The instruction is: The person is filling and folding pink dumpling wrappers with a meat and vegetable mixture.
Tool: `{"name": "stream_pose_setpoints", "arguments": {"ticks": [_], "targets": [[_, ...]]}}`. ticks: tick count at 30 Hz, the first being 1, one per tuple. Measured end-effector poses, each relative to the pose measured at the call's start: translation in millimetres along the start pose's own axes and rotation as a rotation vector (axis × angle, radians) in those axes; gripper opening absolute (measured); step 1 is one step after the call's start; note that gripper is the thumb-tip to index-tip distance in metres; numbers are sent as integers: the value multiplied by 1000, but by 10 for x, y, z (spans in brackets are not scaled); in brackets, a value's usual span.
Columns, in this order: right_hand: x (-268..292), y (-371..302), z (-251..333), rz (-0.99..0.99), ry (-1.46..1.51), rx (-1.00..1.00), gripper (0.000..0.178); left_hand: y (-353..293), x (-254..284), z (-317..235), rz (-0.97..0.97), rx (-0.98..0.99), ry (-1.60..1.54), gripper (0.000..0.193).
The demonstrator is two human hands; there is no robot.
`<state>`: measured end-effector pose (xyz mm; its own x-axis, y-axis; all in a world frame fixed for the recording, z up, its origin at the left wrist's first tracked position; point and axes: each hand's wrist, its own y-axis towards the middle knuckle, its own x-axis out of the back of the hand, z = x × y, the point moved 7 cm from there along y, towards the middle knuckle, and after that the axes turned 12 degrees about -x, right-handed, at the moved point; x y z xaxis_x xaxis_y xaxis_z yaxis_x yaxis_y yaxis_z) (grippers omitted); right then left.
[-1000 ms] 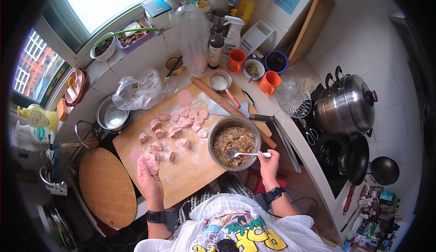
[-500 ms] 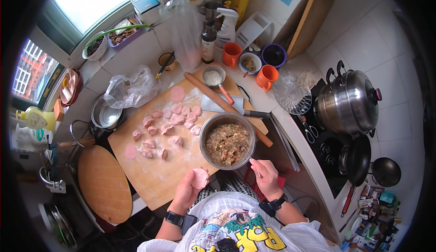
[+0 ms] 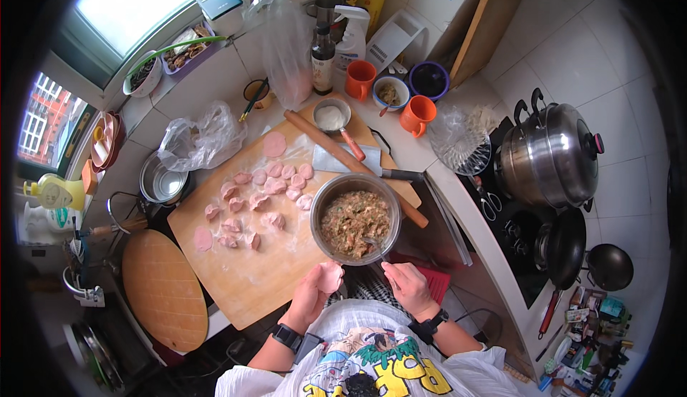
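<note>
A round pink dough wrapper [image 3: 330, 277] lies in my left hand [image 3: 309, 294], its fingers curled under and around it, just below the bowl. My right hand [image 3: 409, 287] grips the handle of a metal spoon [image 3: 373, 243], whose head is sunk in minced filling [image 3: 354, 214]. That filling sits in a steel bowl [image 3: 315, 231] at the near right of the wooden board [image 3: 243, 293]. Pink dough pieces [image 3: 274, 186] and pleated dumplings [image 3: 258, 201] are spread over the floured board. Two flat wrappers [image 3: 275, 144] lie apart from them.
A rolling pin [image 3: 315, 135] lies across a cleaver [image 3: 338, 161] behind the bowl. Beyond it stand a small pan of flour [image 3: 330, 118], orange mugs [image 3: 360, 78] and a dark bottle [image 3: 323, 59]. A steamer pot [image 3: 551, 153] occupies the stove at right; a round board [image 3: 161, 289] is at left.
My left hand has moved right and closer to the bowl with the wrapper. My right hand has shifted slightly, and the spoon now sits at the filling's near right side.
</note>
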<state>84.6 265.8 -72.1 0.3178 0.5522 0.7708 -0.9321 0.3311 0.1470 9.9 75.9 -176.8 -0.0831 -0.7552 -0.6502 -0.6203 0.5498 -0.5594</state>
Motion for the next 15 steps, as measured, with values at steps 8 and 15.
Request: {"name": "stream_pose_setpoints", "arguments": {"ticks": [8, 15], "targets": [[8, -52, 197, 116, 29, 20, 30, 0, -12, -41, -32, 5, -23, 42], [-28, 87, 171, 80, 227, -203, 18, 7, -4, -57, 0, 5, -19, 42]]}}
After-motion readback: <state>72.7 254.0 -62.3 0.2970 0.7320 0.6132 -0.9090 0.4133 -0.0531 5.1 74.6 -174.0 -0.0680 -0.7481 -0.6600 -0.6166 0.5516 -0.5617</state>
